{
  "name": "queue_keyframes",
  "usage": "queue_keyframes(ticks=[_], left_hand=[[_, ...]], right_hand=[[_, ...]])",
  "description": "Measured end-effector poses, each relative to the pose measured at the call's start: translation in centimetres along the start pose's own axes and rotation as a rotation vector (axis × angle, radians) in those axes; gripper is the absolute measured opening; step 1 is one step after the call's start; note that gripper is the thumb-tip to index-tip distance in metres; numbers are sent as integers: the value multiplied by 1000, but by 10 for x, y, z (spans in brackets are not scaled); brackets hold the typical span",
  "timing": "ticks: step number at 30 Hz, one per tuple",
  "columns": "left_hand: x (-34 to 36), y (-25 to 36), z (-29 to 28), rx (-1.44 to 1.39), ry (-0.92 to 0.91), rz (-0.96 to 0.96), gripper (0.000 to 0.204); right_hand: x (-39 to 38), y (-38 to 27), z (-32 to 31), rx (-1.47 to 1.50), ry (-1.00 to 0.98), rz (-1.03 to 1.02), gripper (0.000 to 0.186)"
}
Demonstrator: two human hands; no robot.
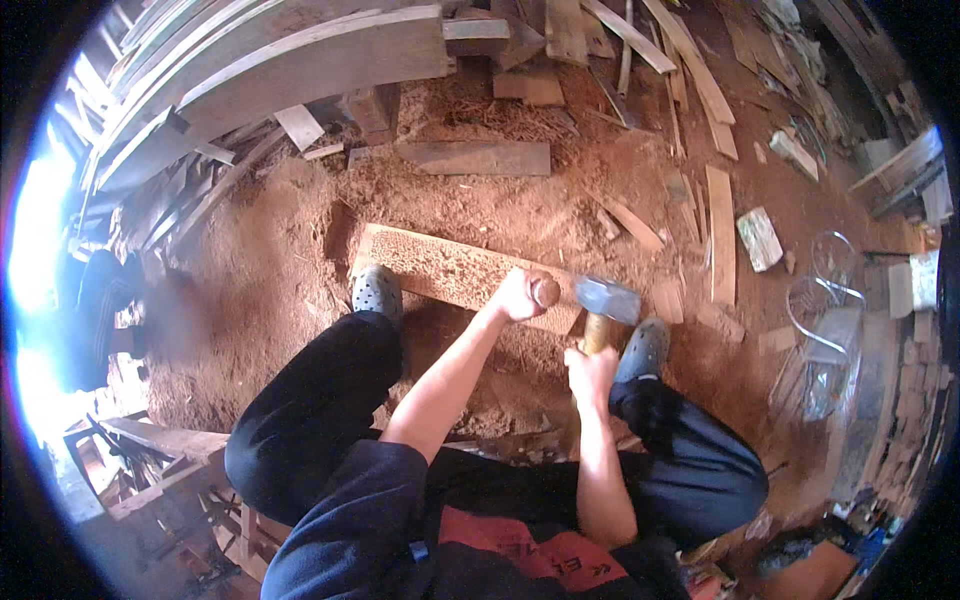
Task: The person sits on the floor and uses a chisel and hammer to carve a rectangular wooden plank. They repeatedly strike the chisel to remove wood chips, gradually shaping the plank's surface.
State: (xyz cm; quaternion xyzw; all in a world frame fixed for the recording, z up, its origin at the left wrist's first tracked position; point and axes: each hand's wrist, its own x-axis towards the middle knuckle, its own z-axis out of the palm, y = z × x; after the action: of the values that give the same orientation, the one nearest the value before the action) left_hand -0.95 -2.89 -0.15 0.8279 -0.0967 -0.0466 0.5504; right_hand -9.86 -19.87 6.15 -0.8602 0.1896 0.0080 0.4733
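My left hand [519, 300] is closed round a round wooden handle [545, 292], held upright over the pitted, light wooden board [430, 270]; the tool's lower end is hidden. Just to its right, my right hand [588, 370] grips the yellowish handle of a hammer [606, 298], whose large metal head is raised beside the wooden handle's top. The board lies at a slant on the brown dirt ground, between my legs. My left grey clog [376, 292] is at the board's left end and my right clog [650, 348] is beside its right end.
Stacked planks [270, 70] line the far left, with loose boards [722, 235] scattered ahead and to the right. A pale block [760, 238] and bent metal tubing [790, 300] lie at the right. A wooden frame [170, 455] stands at the lower left, near a bright opening.
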Motion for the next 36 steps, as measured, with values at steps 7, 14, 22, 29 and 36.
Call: queue_keyframes(ticks=[7, 14, 22, 29, 36], left_hand=[[-2, -1, -14, -153, -102, -99, 29], [2, 2, -40, -202, -145, -67, 26], [0, 15, 14, 68, 152, -1, 21], [5, 14, 1, 75, -11, 12, 32], [0, 44, -4, -19, 36, 112, 39]], right_hand=[[13, 62, 2, -104, -174, 437, 20], [13, 88, 29, -191, -373, 495, 12], [16, 75, 26, -159, -412, 604, 13], [13, 80, 29, -179, -404, 562, 11], [10, 94, 33, -114, -424, 557, 17]])
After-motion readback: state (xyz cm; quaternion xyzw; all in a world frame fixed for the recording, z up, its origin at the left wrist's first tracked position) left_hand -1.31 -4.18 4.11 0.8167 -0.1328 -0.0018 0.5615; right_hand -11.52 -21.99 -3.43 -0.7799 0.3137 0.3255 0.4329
